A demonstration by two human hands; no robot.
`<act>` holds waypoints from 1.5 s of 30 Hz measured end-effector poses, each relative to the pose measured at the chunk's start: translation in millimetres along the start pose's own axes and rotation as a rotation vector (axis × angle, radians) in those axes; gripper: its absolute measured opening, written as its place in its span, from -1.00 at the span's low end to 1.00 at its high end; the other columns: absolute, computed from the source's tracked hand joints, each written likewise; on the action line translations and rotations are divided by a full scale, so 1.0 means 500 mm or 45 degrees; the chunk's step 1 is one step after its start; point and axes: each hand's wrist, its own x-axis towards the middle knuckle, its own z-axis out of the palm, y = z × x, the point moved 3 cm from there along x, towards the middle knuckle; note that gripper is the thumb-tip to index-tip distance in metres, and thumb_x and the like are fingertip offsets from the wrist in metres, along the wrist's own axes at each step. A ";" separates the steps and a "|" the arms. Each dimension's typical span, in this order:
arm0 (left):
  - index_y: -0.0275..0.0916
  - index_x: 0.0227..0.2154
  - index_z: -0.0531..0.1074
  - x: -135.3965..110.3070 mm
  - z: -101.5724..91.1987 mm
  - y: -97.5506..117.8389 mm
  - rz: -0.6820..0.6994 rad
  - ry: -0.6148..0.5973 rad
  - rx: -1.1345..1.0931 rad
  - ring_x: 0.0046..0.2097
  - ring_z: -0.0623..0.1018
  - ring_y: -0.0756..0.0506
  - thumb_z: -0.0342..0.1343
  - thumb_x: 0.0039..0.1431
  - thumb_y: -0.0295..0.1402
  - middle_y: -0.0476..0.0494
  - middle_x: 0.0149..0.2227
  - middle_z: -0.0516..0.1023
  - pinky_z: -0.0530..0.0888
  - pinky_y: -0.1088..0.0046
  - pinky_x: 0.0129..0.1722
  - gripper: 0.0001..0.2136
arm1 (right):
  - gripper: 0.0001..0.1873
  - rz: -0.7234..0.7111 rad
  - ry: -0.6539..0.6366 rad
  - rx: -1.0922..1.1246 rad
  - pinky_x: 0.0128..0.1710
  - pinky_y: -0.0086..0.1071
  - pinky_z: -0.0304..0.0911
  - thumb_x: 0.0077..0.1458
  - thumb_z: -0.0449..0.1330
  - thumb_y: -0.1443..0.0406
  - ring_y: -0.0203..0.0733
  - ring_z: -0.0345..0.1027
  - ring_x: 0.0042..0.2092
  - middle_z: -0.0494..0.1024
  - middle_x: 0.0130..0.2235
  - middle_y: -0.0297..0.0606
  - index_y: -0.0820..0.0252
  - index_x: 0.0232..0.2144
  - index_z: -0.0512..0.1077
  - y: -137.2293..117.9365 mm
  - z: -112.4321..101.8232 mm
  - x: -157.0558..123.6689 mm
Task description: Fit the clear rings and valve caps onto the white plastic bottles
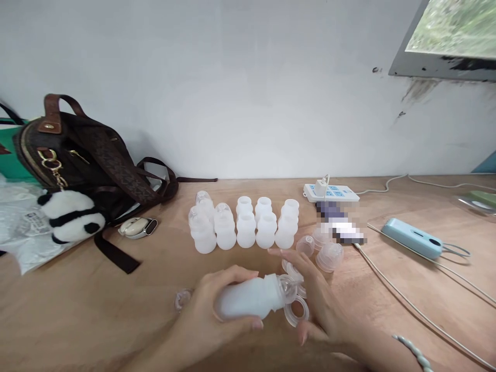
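Note:
My left hand is wrapped round a white silicone bottle lying on its side, neck pointing right. My right hand pinches a clear plastic cap piece at the bottle's neck. A clear ring lies just below the neck, by my right fingers. Behind my hands stand several more white bottles in two rows, the left ones with clear caps on. Clear loose caps sit to the right of the rows. A small clear cap lies left of my left hand.
A brown backpack with a panda plush stands at the back left, a small beige device beside it. A white power strip, trailing cables and a light blue device lie on the wooden table to the right.

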 end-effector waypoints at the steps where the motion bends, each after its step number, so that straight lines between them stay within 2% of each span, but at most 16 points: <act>1: -0.12 -0.08 0.53 0.005 0.001 -0.002 -0.168 -0.061 -0.222 -0.17 0.62 -0.23 0.38 -0.01 0.02 -0.14 -0.15 0.68 0.55 0.28 -0.19 -0.51 | -0.11 -0.020 0.014 0.012 0.05 -0.08 0.37 0.29 -0.16 -0.24 0.08 0.34 0.17 0.35 0.22 0.14 0.31 0.35 -0.06 -0.001 -0.002 0.001; 3: -0.22 -0.16 0.51 0.011 0.004 -0.003 -0.390 -0.190 -0.658 -0.33 0.61 -0.13 0.38 -0.04 0.06 -0.15 -0.27 0.68 0.54 0.41 -0.36 -0.49 | -0.17 -0.058 0.043 0.013 0.15 0.00 0.29 0.33 -0.02 -0.14 0.12 0.20 0.28 0.24 0.29 0.14 0.26 0.37 -0.10 -0.007 -0.004 0.001; 6: -0.27 -0.23 0.47 0.011 0.007 0.000 -0.552 -0.381 -1.071 -0.51 0.53 -0.01 0.39 -0.04 0.04 -0.14 -0.38 0.65 0.48 0.54 -0.55 -0.50 | -0.39 -0.139 0.106 -0.051 0.18 0.04 0.27 0.33 0.14 0.27 0.09 0.15 0.32 0.24 0.29 0.04 0.13 0.32 0.03 -0.021 -0.005 -0.004; 9: -0.28 -0.25 0.46 0.005 0.013 0.006 -0.670 -0.554 -1.229 -0.43 0.61 -0.07 0.40 -0.03 0.01 -0.20 -0.35 0.66 0.45 0.61 -0.59 -0.52 | -0.54 -0.267 0.168 -0.174 0.15 0.02 0.30 0.22 0.13 0.52 0.04 0.23 0.27 0.41 0.19 -0.08 0.10 0.12 0.30 -0.034 -0.007 -0.007; 12: -0.26 -0.23 0.46 0.001 0.018 0.011 -0.681 -0.559 -1.139 -0.39 0.62 -0.09 0.39 -0.04 0.04 -0.19 -0.32 0.67 0.46 0.59 -0.57 -0.51 | -0.67 -0.332 0.136 -0.238 0.10 -0.09 0.30 0.26 0.07 0.50 -0.08 0.40 0.09 0.60 0.00 -0.15 0.15 0.01 0.40 -0.037 -0.010 -0.003; 15: -0.19 -0.17 0.50 -0.002 0.010 0.012 -0.393 -0.375 -0.655 -0.32 0.64 -0.14 0.37 0.00 0.04 -0.14 -0.25 0.68 0.56 0.41 -0.37 -0.53 | -0.72 -0.252 0.046 -0.251 0.06 -0.12 0.23 0.35 0.06 0.34 -0.08 0.45 -0.08 0.65 -0.13 -0.17 0.22 0.07 0.37 -0.031 -0.014 0.005; 17: -0.09 -0.04 0.48 -0.007 -0.001 0.015 -0.012 -0.157 -0.128 -0.19 0.66 -0.21 0.37 0.05 -0.02 -0.14 -0.14 0.69 0.58 0.29 -0.20 -0.54 | -0.67 -0.185 0.016 -0.252 0.05 -0.12 0.17 0.37 0.08 0.17 -0.05 0.44 -0.14 0.64 -0.21 -0.19 0.26 0.05 0.38 -0.027 -0.014 0.008; 19: -0.03 0.14 0.38 -0.022 -0.003 0.020 0.433 0.039 0.382 -0.13 0.66 -0.25 0.33 0.16 -0.12 -0.19 -0.04 0.68 0.57 0.21 -0.10 -0.49 | -0.61 -0.158 0.039 -0.259 0.03 -0.13 0.10 0.37 0.06 0.05 -0.07 0.40 -0.19 0.62 -0.28 -0.23 0.26 -0.04 0.41 -0.027 -0.012 0.008; 21: -0.09 0.26 0.28 -0.043 0.005 0.019 0.791 0.149 0.726 -0.13 0.67 -0.25 0.21 0.30 -0.20 -0.26 -0.04 0.68 0.57 0.18 -0.08 -0.49 | -0.58 -0.157 0.070 -0.261 0.02 -0.14 0.06 0.39 0.01 0.02 -0.10 0.37 -0.23 0.59 -0.32 -0.25 0.25 -0.12 0.41 -0.029 -0.009 0.007; 22: -0.14 0.28 0.26 -0.052 0.011 0.016 0.895 0.177 0.839 -0.12 0.68 -0.25 0.15 0.35 -0.25 -0.28 -0.04 0.68 0.56 0.18 -0.07 -0.52 | -0.58 -0.164 0.075 -0.258 0.02 -0.14 0.05 0.39 0.00 0.01 -0.11 0.36 -0.24 0.59 -0.33 -0.26 0.25 -0.14 0.41 -0.030 -0.008 0.007; 24: -0.18 0.28 0.28 -0.065 0.019 0.011 0.938 0.208 0.985 -0.04 0.67 -0.26 0.05 0.41 -0.32 -0.31 -0.02 0.68 0.55 0.16 -0.01 -0.58 | -0.58 -0.178 0.054 -0.239 0.02 -0.13 0.05 0.39 -0.01 0.01 -0.12 0.36 -0.25 0.58 -0.31 -0.27 0.25 -0.16 0.39 -0.033 -0.006 0.008; 28: -0.18 0.23 0.35 -0.073 0.023 0.016 0.875 0.210 1.111 0.07 0.63 -0.26 -0.03 0.46 -0.39 -0.29 0.00 0.68 0.51 0.12 0.08 -0.66 | -0.62 -0.151 0.002 -0.208 -0.01 -0.16 0.06 0.38 0.01 0.01 -0.14 0.35 -0.28 0.53 -0.33 -0.30 0.21 -0.20 0.37 -0.035 -0.008 0.011; 31: -0.26 0.18 0.40 -0.066 0.020 0.027 0.988 0.203 1.139 0.02 0.65 -0.23 0.02 0.44 -0.35 -0.30 -0.03 0.69 0.55 0.20 0.01 -0.68 | -0.59 -0.103 -0.009 -0.216 -0.03 -0.16 0.07 0.39 -0.04 -0.01 -0.12 0.34 -0.27 0.51 -0.36 -0.30 0.19 -0.23 0.36 -0.032 -0.009 0.011; 35: -0.43 0.10 0.47 -0.054 0.019 0.033 1.131 0.326 1.174 -0.08 0.68 -0.20 0.10 0.40 -0.35 -0.31 -0.09 0.71 0.58 0.29 -0.08 -0.68 | -0.55 -0.055 -0.032 -0.206 0.00 -0.17 0.07 0.39 -0.08 -0.04 -0.11 0.35 -0.24 0.50 -0.38 -0.30 0.17 -0.25 0.37 -0.027 -0.007 0.010; 41: -0.43 0.06 0.49 -0.046 0.023 0.023 1.148 0.348 1.178 -0.12 0.68 -0.17 0.05 0.43 -0.32 -0.28 -0.12 0.71 0.59 0.31 -0.11 -0.69 | -0.60 -0.014 -0.054 -0.190 0.02 -0.22 0.06 0.37 0.00 -0.01 -0.13 0.38 -0.19 0.55 -0.32 -0.28 0.17 -0.25 0.39 -0.023 -0.006 0.009; 45: -0.37 0.04 0.49 -0.030 0.009 0.027 1.073 0.402 1.121 -0.17 0.70 -0.15 0.04 0.43 -0.30 -0.26 -0.15 0.72 0.59 0.32 -0.15 -0.72 | -0.53 0.011 -0.059 -0.217 0.04 -0.17 0.04 0.38 -0.05 -0.07 -0.05 0.37 -0.10 0.59 -0.23 -0.23 0.16 -0.08 0.38 -0.014 -0.014 0.013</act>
